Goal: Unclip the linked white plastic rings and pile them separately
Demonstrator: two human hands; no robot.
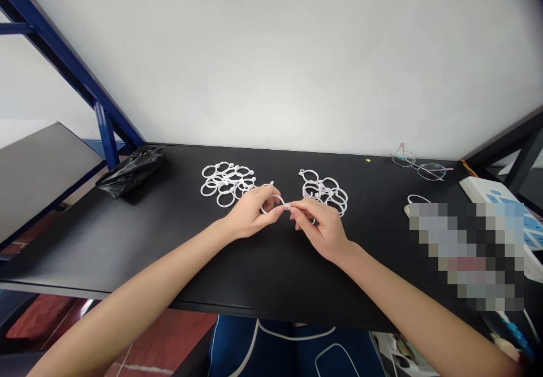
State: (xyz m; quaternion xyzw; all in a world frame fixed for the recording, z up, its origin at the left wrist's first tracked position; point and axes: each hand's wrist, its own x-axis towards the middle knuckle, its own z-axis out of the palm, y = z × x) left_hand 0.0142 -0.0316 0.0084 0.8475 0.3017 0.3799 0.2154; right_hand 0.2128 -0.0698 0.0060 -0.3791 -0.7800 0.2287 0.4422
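Noted: white ring (pixel 280 198), held over black tabletop (pixel 178 207) betw. L hand (pixel 253 212) and R hand (pixel 321 224). Round, so no long axis; small knob (pixel 287 206) on R side of rim, facing R hand. Gripped at rim by L thumb + fingers; pinched at knob by R fingertips. Farther out: L pile of rings (pixel 231 174) just past L hand; R pile of rings (pixel 321 186) just past R hand, partly hidden.

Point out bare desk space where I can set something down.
Bare desk lies between the black bag and left ring pile, and right of the right ring pile, short of the glasses. Crowded: around the left hand and right hand, by the piles, and the desk's right end.
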